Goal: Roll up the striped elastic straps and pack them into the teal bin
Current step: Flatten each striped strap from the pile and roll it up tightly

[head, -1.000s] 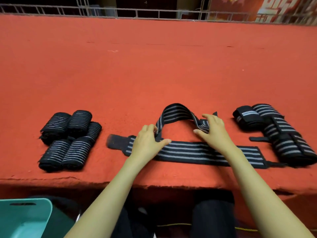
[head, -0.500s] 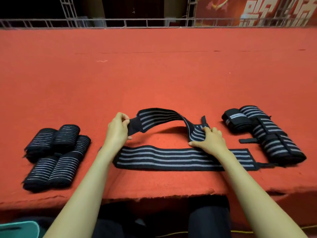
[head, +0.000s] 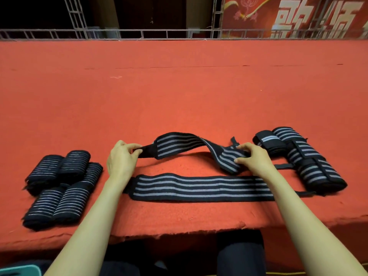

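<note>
**Both hands on one strap, its middle arched off the cloth**

My left hand (head: pixel 121 160) pinches the plain black end of a striped strap (head: pixel 175 143) between thumb and fingers. My right hand (head: pixel 253 159) grips the bunched far part of it, fingers curled over the fabric. Between the two hands the strap arches clear of the red cloth (head: pixel 179 96). A flat striped length (head: pixel 201 188) lies just nearer me, passing under my right wrist; I cannot tell whether it is the same strap folded back. A cluster of rolled straps (head: pixel 59 186) sits to my left, apart from that hand. A loose pile (head: pixel 310 162) of unrolled straps lies just beside my right hand. Only a corner of the teal bin (head: pixel 20 270) shows, low on the left, below the table edge
</note>
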